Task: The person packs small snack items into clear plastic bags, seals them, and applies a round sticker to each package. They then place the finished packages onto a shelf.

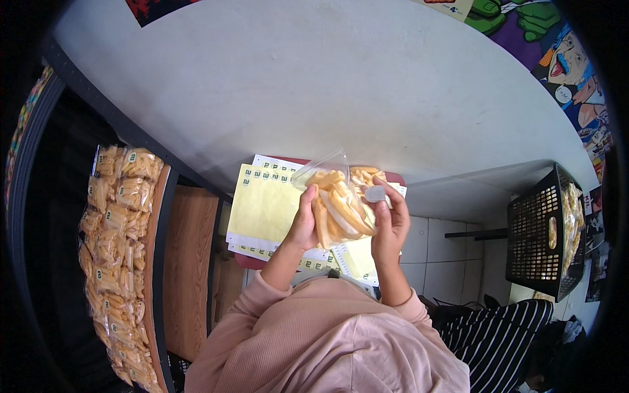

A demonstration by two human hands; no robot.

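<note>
My left hand grips the side of a clear plastic bag filled with pale yellow stick-shaped snacks. The bag's clear top end tilts up and away from me. Between the thumb and fingers of my right hand is a small whitish rounded label, held by the bag's right side. Sheets of yellow backing paper with green-printed stickers lie under my hands on a red tabletop. Beyond my right hand, more of the snacks show, partly hidden by the bag and fingers.
Many labelled snack bags fill a shelf at left, beside a lower wooden shelf. A black plastic basket with bags stands at right. A pale wall rises ahead. Striped fabric lies at lower right.
</note>
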